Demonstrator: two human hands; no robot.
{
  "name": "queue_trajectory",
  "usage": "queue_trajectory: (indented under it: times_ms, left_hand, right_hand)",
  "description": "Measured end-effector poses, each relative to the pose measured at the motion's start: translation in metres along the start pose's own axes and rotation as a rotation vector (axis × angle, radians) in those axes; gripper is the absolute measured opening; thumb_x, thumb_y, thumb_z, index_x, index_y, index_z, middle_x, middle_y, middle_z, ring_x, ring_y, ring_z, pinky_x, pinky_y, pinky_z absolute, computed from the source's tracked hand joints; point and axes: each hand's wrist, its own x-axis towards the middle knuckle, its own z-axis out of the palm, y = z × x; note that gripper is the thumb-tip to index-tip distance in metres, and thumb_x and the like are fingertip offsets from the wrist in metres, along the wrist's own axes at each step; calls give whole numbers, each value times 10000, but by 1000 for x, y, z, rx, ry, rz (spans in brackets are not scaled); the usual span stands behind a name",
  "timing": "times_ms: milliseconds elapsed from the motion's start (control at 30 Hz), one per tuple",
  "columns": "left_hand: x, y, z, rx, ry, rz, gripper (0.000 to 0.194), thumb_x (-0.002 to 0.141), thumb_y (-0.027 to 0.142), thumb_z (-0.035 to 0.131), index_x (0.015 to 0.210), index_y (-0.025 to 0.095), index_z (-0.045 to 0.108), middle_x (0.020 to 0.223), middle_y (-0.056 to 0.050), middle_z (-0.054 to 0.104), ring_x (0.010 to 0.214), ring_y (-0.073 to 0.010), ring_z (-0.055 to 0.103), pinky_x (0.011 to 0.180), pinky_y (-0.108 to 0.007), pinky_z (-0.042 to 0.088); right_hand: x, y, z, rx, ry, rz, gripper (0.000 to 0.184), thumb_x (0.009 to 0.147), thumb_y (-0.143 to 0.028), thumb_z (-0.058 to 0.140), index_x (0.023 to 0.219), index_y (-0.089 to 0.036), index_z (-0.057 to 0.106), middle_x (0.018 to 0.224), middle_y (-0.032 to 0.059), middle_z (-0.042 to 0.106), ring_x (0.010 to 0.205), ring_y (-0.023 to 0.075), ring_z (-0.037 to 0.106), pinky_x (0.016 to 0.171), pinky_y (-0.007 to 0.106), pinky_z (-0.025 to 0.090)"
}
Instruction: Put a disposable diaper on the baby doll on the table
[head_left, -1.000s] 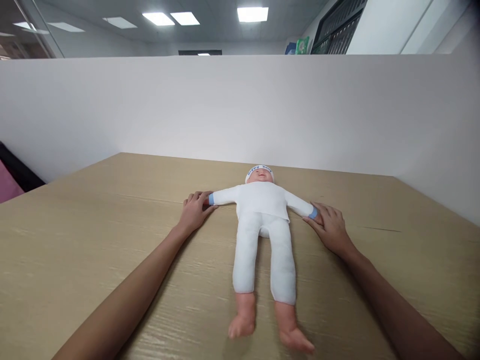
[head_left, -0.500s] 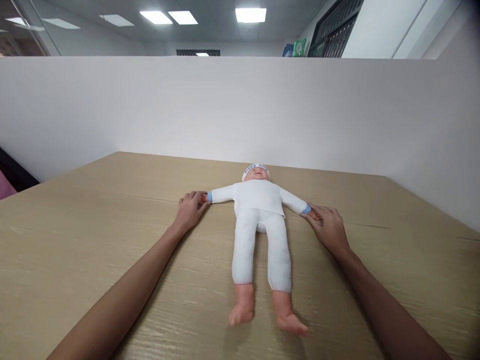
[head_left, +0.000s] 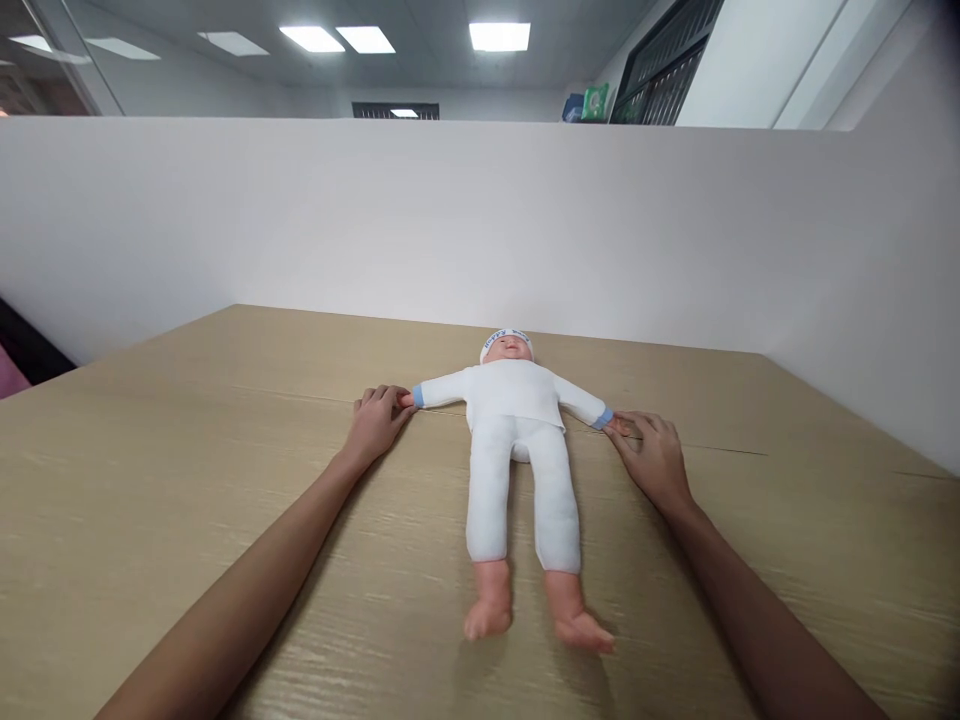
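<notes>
A baby doll point(head_left: 517, 395) lies on its back on a wooden tabletop point(head_left: 225, 470), head away from me and bare feet toward me. It wears a white top with blue cuffs, white trousers and a white cap with blue lettering. Both its arms are stretched out sideways. My left hand point(head_left: 377, 420) is closed around the doll's hand on the left. On the other side, my right hand point(head_left: 651, 455) holds the doll's other hand between thumb and fingers.
A white partition point(head_left: 480, 220) rises behind the table and along its right side. Something black and pink point(head_left: 22, 355) shows at the far left edge. Beyond the partition are ceiling lights and a green packet point(head_left: 595, 101).
The view has shifted slightly. My right hand and the doll's arm in it appear slightly farther left; both hands keep their hold on the doll.
</notes>
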Motion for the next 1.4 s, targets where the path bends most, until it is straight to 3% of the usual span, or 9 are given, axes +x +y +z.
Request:
queue_trajectory:
  times_ms: [200, 400, 900, 1033, 1133, 1200, 1300, 1400]
  left_hand:
    - [1, -2, -2, -92, -20, -37, 345, 991, 426, 566, 1246, 251, 720, 1334, -99, 735, 1286, -367, 557, 1094, -537, 435]
    - [6, -9, 1, -131, 20, -55, 489, 1091, 498, 363, 1181, 237, 767, 1268, -109, 750, 1204, -336, 571, 1126, -526, 425]
    - [9, -10, 4, -95, -14, -210, 474, 1080, 570, 402, 1135, 247, 745, 1322, -154, 715, 1254, -399, 548, 1090, -582, 414]
    - [4, -4, -1, -128, 12, -215, 417, 1083, 506, 427, 1106, 245, 751, 1286, -153, 728, 1243, -363, 568, 1102, -552, 419]
    - [-6, 8, -9, -161, 55, -212, 397, 1104, 408, 386, 1121, 237, 744, 1270, -145, 743, 1252, -327, 587, 1124, -531, 416]
    - [-17, 22, -16, -184, 91, -219, 418, 1115, 357, 338, 1176, 215, 727, 1301, -156, 740, 1278, -325, 587, 1151, -541, 401]
    - [-54, 57, -32, -215, 130, -239, 432, 1120, 330, 302, 1249, 191, 690, 1359, -167, 721, 1322, -324, 577, 1194, -550, 379]
    - [-131, 105, -60, -342, 91, -177, 351, 1108, 425, 409, 1252, 238, 670, 1353, -132, 720, 1314, -316, 575, 1186, -532, 419]
  right_hand:
    - [-3, 0, -6, 54, 35, 53, 323, 995, -409, 609, 1216, -226, 755, 1210, 127, 787, 1141, 336, 683, 1048, 522, 510]
    - [-6, 0, -6, 7, 36, 153, 311, 955, -345, 567, 1147, -206, 767, 1161, 144, 797, 1078, 338, 691, 1012, 520, 523]
    - [-7, -3, -8, -42, 6, 180, 392, 1004, -432, 516, 1088, -193, 815, 1091, 147, 826, 960, 338, 695, 913, 488, 511]
    - [-8, -12, -15, -40, 23, 165, 375, 1010, -395, 520, 1095, -179, 814, 1093, 166, 807, 992, 346, 680, 944, 506, 511]
    - [-12, -37, -25, -30, 94, 163, 344, 1015, -353, 524, 1137, -167, 786, 1145, 197, 777, 1077, 368, 661, 1009, 546, 495]
    - [-21, -70, -36, 19, 173, 193, 320, 1026, -362, 529, 1141, -170, 758, 1145, 206, 763, 1090, 375, 656, 1032, 564, 493]
    - [-50, -147, -68, 221, 250, 309, 308, 1026, -467, 598, 1121, -200, 718, 1129, 180, 752, 1033, 349, 675, 1020, 538, 522]
    - [-101, -235, -120, 541, 122, 470, 318, 1038, -540, 632, 1120, -242, 703, 1129, 112, 759, 1028, 318, 694, 991, 498, 537]
